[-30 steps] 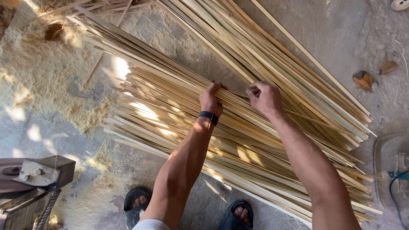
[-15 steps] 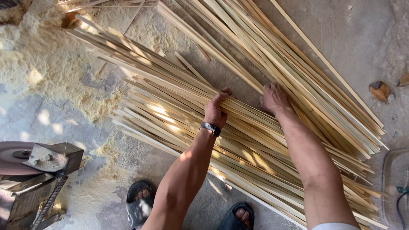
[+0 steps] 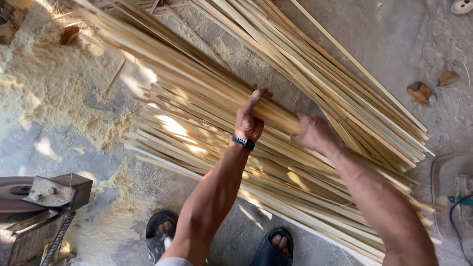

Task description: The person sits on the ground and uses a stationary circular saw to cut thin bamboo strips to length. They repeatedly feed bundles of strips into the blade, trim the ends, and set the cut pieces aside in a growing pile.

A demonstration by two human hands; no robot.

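Note:
A big pile of long thin pale wooden strips lies slantwise across the concrete floor. My left hand, with a black band on its wrist, grips a bundle of strips from the pile. My right hand grips the same bundle just to the right. The bundle is raised off the pile and blurred, running up to the top left.
Sawdust covers the floor on the left. A rusty metal machine stands at the bottom left. My two feet in dark sandals show at the bottom edge. Dry leaves lie at right, near a grey object with a cable.
Both hands have closed on a bundle of strips and lifted it off the pile. The view has shifted a little.

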